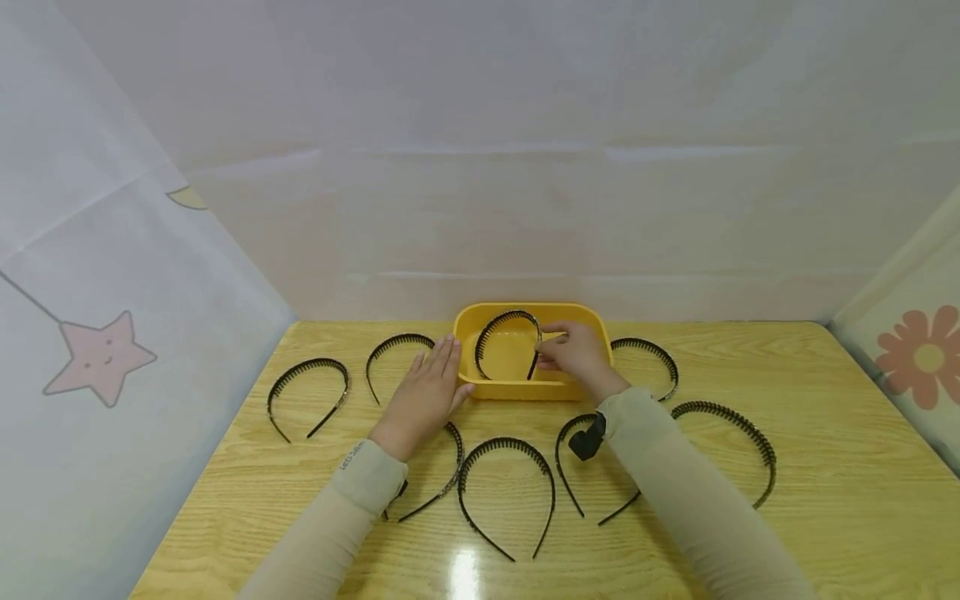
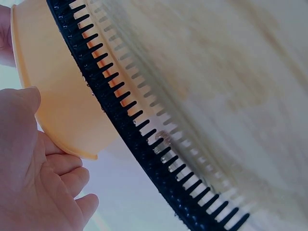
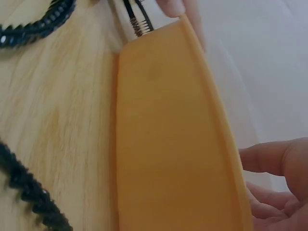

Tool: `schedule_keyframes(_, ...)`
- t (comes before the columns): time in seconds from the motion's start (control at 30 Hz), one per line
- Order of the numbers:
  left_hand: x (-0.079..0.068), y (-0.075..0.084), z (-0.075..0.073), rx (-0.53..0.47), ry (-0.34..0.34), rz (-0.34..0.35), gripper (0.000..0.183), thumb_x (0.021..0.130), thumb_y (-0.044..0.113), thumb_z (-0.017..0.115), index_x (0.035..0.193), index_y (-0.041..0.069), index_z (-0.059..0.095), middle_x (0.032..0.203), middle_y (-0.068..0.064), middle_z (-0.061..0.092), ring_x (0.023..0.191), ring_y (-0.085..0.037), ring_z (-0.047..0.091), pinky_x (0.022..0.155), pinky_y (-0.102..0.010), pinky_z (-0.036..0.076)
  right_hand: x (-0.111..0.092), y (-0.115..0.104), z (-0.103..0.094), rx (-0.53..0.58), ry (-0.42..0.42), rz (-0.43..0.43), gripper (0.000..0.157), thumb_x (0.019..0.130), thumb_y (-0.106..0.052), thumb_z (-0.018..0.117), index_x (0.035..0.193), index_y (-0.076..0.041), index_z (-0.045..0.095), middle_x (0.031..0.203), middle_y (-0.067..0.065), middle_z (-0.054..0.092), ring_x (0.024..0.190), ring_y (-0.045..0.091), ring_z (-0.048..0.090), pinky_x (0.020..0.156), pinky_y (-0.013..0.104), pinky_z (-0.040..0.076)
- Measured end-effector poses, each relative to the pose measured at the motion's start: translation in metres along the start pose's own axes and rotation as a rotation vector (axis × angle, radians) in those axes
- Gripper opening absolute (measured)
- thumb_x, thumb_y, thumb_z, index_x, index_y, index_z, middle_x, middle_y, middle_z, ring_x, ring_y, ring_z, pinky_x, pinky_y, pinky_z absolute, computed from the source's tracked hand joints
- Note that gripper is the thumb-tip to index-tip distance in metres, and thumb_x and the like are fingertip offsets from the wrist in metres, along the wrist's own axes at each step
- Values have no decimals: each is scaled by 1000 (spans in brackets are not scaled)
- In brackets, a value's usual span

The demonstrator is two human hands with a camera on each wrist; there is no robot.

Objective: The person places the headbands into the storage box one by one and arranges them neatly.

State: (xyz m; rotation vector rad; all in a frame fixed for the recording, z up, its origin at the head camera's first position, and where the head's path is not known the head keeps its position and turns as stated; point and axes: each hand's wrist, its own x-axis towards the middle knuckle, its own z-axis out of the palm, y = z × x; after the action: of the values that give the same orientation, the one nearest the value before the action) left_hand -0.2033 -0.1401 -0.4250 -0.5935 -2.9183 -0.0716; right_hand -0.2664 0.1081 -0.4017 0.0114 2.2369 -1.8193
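Observation:
A yellow plastic basket (image 1: 532, 389) stands at the back of the wooden table, with a black toothed headband (image 1: 480, 346) upright in it. My right hand (image 1: 573, 354) reaches over the basket and pinches this headband by its right side. In the right wrist view the basket's wall (image 3: 163, 125) hides the headband from sight. My left hand (image 1: 425, 396) rests against the basket's left end, fingers fairly straight and thumb at the front corner. Close to the left wrist camera lies another toothed headband (image 2: 125, 125).
Several more black headbands lie spread on the table (image 1: 840, 467), including one at far left (image 1: 347, 387), one at front centre (image 1: 552, 492) and one at right (image 1: 772, 458). Some are partly under my forearms. A pale cloth wall (image 1: 480, 208) rises behind the table.

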Motion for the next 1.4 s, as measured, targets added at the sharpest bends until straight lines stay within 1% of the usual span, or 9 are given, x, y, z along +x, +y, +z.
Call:
schedule_keyframes(0.17,-1,0,-1,4,-1,-1,70,99,49,30,148,1,15,154,-15,15,142,-27,15,115,-46,10,1,2,6,-162,-25,-43,47,90,-7,59,135,-3,45,102,21,65,80,31,68,68,34,58)
schedule_keyframes(0.33,0,1,-3,-16,1,-3,69,99,47,33,148,3,13,154,-15,16,142,-27,15,115,-46,10,2,3,7,-307,-43,-86,39,91,-12,57,127,2,51,97,21,67,79,31,68,63,31,57)
schedule_keyframes(0.53,-1,1,-5,-16,-2,-4,69,99,47,32,148,2,15,154,-15,16,142,-27,16,115,-46,11,-4,1,6,-416,-30,-166,29,92,-15,55,117,-1,59,93,18,66,74,31,65,54,27,50)
schedule_keyframes(0.63,-2,1,-5,-15,-6,-6,69,99,47,32,148,2,15,154,-15,15,141,-28,16,115,-46,10,-11,-1,4,-441,-21,-228,25,92,-17,55,113,-4,61,94,14,65,74,27,63,54,27,50)
schedule_keyframes(0.77,-1,1,-4,-17,-4,-8,69,99,47,33,148,2,15,154,-15,16,141,-28,16,115,-46,11,-24,-4,-3,-463,2,-295,22,94,-20,54,111,-10,61,97,6,62,81,20,59,64,31,52)
schedule_keyframes(0.93,-1,1,-2,-19,-2,-3,69,99,47,33,147,1,16,153,-16,17,142,-28,15,115,-46,11,-38,-5,-17,-526,82,-415,19,95,-23,53,109,-15,63,96,2,64,84,18,59,70,35,51)
schedule_keyframes(1.17,-2,2,-2,-26,-18,-11,69,99,48,30,148,2,15,154,-15,14,142,-26,11,116,-45,8,-45,-1,-42,-547,232,-534,19,94,-19,54,107,-9,64,94,6,64,84,19,60,73,38,54)
schedule_keyframes(1.27,-2,2,-2,-24,-14,-10,69,99,47,30,148,2,15,154,-15,14,142,-26,12,116,-45,8,-46,3,-52,-530,294,-553,18,94,-16,55,105,-7,65,93,7,65,81,19,60,68,35,54)
schedule_keyframes(1.4,-2,1,-3,-26,-21,-13,69,99,47,30,148,2,15,154,-15,13,142,-26,11,116,-45,7,-42,11,-67,-489,367,-533,20,94,-19,55,105,-7,66,90,7,66,77,17,60,63,28,51)
